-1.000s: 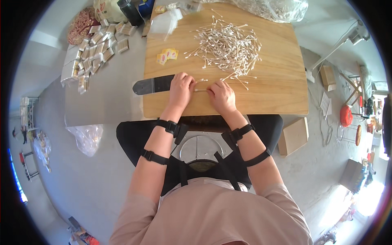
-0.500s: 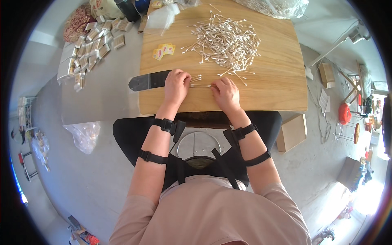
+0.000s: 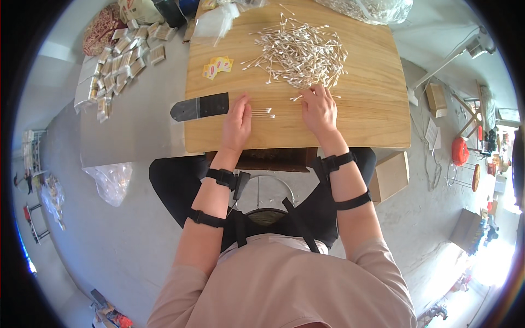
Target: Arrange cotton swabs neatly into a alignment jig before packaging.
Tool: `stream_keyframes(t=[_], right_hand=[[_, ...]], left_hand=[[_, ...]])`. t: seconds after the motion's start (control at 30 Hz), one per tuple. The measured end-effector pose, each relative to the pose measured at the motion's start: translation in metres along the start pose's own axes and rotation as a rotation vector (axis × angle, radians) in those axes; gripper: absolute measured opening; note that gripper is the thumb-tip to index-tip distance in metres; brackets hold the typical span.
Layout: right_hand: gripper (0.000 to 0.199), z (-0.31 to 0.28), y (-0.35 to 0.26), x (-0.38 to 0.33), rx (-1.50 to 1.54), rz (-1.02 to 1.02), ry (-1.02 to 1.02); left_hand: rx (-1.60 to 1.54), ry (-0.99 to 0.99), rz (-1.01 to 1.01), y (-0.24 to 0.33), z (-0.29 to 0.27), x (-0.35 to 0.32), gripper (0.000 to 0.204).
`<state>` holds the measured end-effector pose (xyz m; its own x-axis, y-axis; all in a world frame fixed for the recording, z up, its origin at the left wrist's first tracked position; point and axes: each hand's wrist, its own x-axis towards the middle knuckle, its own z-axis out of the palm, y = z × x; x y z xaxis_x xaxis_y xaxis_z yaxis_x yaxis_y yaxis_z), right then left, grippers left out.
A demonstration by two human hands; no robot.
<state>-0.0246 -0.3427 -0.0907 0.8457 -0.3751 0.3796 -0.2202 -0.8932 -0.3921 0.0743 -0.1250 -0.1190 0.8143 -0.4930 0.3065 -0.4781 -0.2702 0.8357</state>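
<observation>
Left hand (image 3: 237, 121): upper centre, grip grasping several cotton swabs (image 3: 264, 111)
Right hand (image 3: 319, 108): at lower edge of swab pile (image 3: 301, 54), grip impossible to tell

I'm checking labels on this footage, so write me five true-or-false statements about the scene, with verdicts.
1. The right hand is at the near edge of the swab pile. True.
2. Both hands are at the swab pile. False: the left hand is beside a few loose swabs.
3. The yellow cards lie on the wooden table. True.
4. The swab pile lies left of the yellow cards. False: it lies to their right.
5. A black strip crosses the wooden table's left edge. True.
</observation>
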Motion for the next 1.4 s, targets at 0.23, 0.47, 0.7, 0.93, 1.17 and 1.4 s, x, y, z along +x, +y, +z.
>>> stream_keyframes(t=[0.23,0.47,0.7,0.93,1.17,1.4], right_hand=[[0.005,0.01,-0.01,0.016,0.019,-0.169,-0.135],[0.002,0.032,-0.053,0.022,0.168,-0.181,-0.292],[0.01,0.034,-0.045,0.029,0.291,0.036,-0.279],[0.012,0.035,-0.03,0.014,0.4,-0.067,-0.304],[0.019,-0.011,0.007,-0.012,0.325,0.215,-0.103],[0.024,-0.034,0.059,-0.042,0.084,0.208,-0.058]], left_hand=[[-0.19,-0.028,-0.061,0.01,0.016,-0.004,0.036],[-0.518,0.091,-0.236,0.001,0.016,-0.005,0.039],[-0.026,-0.047,-0.075,0.007,0.005,-0.003,0.038],[0.268,-0.055,0.162,0.01,0.015,0.001,0.038],[0.205,-0.107,0.162,0.006,0.011,-0.003,0.03],[0.129,-0.141,0.145,0.012,0.006,-0.002,0.024]])
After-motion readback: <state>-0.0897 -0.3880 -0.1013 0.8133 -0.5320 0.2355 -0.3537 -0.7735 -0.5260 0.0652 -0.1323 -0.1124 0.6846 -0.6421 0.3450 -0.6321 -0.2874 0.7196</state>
